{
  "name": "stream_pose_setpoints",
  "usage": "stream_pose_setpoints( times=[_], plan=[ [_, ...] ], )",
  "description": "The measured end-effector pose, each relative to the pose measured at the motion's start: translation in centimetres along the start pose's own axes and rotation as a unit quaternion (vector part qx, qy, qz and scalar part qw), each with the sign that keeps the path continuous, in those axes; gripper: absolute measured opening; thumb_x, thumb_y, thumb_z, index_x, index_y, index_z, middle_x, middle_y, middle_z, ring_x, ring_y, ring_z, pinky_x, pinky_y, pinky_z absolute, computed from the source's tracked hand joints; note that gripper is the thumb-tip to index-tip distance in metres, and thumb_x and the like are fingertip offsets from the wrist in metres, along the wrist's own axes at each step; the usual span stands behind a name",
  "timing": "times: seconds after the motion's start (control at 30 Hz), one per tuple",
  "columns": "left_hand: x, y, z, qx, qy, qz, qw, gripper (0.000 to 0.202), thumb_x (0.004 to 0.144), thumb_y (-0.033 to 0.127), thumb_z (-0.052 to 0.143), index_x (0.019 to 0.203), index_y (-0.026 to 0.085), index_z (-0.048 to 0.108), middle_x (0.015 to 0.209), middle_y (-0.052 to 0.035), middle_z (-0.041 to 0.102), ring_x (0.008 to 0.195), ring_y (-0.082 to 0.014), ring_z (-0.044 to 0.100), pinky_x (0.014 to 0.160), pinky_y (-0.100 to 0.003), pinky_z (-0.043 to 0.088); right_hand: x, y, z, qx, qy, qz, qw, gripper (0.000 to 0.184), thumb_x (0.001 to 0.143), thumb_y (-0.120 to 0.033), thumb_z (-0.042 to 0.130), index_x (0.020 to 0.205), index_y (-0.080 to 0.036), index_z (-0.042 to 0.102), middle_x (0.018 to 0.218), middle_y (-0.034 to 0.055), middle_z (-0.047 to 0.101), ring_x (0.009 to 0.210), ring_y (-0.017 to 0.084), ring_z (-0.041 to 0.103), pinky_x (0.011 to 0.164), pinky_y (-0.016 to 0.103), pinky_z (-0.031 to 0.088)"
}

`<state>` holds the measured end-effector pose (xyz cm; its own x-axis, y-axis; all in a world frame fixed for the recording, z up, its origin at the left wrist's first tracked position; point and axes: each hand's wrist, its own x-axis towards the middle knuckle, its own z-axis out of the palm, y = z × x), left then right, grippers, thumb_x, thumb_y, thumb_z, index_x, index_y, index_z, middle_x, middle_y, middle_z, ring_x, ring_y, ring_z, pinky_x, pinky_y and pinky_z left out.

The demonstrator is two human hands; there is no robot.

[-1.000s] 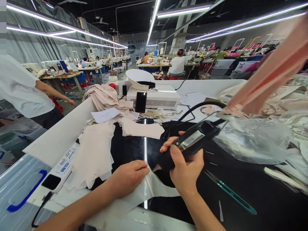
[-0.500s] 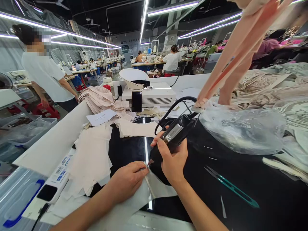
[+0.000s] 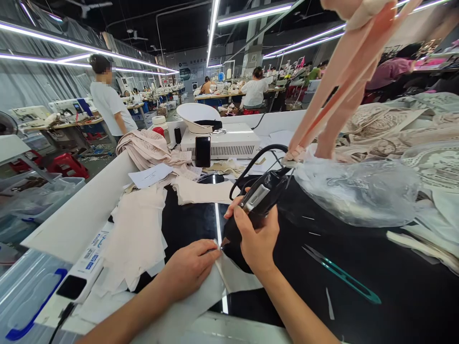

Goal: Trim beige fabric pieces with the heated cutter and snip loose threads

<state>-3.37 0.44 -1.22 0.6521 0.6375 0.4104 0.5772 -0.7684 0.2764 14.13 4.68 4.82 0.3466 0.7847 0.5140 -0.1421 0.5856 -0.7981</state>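
Observation:
My right hand (image 3: pixel 260 239) is wrapped around a black corded handheld tool (image 3: pixel 263 198) with a silver plate on its side. The tool's narrow tip points down and left, close to the edge of a thin white fabric piece (image 3: pixel 201 298). My left hand (image 3: pixel 191 267) pinches that edge between thumb and fingers, right beside the tip. The fabric spreads under my left forearm and over the glossy black tabletop (image 3: pixel 190 224). A pair of green thread snips (image 3: pixel 346 274) lies to the right of my right hand.
Stacked pale fabric pieces (image 3: pixel 138 234) lie at left, near a white power strip (image 3: pixel 88 260). Behind stand a white box (image 3: pixel 220 141) and a phone (image 3: pixel 202 152). A clear plastic bag (image 3: pixel 358 191) and peach fabric strips (image 3: pixel 332 95) occupy the right. A person (image 3: pixel 111 100) stands at far left.
The person in white at the left has moved rightward and farther away. My view has shifted very slightly. Both my hands, the tool and the fabric stay nearly in place.

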Motion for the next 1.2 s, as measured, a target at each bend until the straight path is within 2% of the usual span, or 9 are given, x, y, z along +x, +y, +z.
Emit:
stream_pose_setpoints(
  times=[0.23,0.5,0.7,0.9,1.07,1.2],
  plan=[
    [-0.1,-0.2,0.1,0.0,0.015,0.005,1.0,0.032,0.109,0.016,0.045,0.13,0.017,0.068,0.133,-0.0124,0.072,0.122,-0.0221,0.072,0.106,-0.034,0.061,-0.2,-0.8,-0.6,0.023,0.009,-0.019,1.0,0.021,0.085,-0.023,0.078,0.098,-0.027,0.062,0.077,-0.0064,0.072,0.059,0.012,0.066,0.06,0.026,0.058],
    [-0.2,-0.3,0.2,0.001,0.016,0.011,1.0,0.031,0.107,0.013,0.048,0.129,0.015,0.07,0.132,-0.0137,0.072,0.122,-0.0228,0.072,0.107,-0.034,0.061,-0.6,-0.4,-0.5,0.009,0.008,-0.018,1.0,0.022,0.085,-0.022,0.078,0.1,-0.026,0.062,0.077,-0.0059,0.072,0.06,0.013,0.068,0.062,0.027,0.059],
    [-0.1,-0.5,-0.1,0.006,0.018,0.021,1.0,0.029,0.11,0.017,0.046,0.128,0.016,0.069,0.131,-0.013,0.072,0.119,-0.0221,0.073,0.104,-0.033,0.062,-0.3,-1.0,-1.2,0.017,0.012,-0.021,1.0,0.023,0.086,-0.023,0.078,0.102,-0.027,0.062,0.079,-0.0064,0.072,0.06,0.011,0.068,0.062,0.025,0.059],
    [1.0,0.4,-1.1,0.022,0.018,0.059,0.998,0.028,0.112,0.019,0.043,0.123,0.011,0.068,0.123,-0.0139,0.073,0.117,-0.0241,0.071,0.105,-0.038,0.062,-0.3,-2.0,-2.2,0.014,0.013,-0.013,1.0,0.023,0.084,-0.026,0.081,0.099,-0.027,0.063,0.077,-0.0062,0.071,0.058,0.011,0.066,0.058,0.024,0.057],
    [1.4,1.4,-0.6,0.02,-0.012,0.066,0.998,0.024,0.11,0.016,0.046,0.117,0.013,0.069,0.108,-0.0102,0.074,0.103,-0.0236,0.073,0.096,-0.038,0.065,-0.6,-1.8,-2.4,0.0,0.024,-0.007,1.0,0.022,0.084,-0.03,0.082,0.096,-0.026,0.064,0.078,-0.0053,0.071,0.059,0.012,0.067,0.059,0.025,0.058],
    [1.1,1.6,-0.1,0.03,-0.022,0.063,0.997,0.022,0.108,0.015,0.049,0.12,0.013,0.068,0.113,-0.0108,0.074,0.106,-0.0239,0.074,0.095,-0.036,0.065,-0.8,-1.6,-2.3,0.001,0.017,-0.012,1.0,0.023,0.084,-0.031,0.081,0.098,-0.027,0.063,0.078,-0.0057,0.071,0.06,0.013,0.067,0.061,0.027,0.059]
  ],
)
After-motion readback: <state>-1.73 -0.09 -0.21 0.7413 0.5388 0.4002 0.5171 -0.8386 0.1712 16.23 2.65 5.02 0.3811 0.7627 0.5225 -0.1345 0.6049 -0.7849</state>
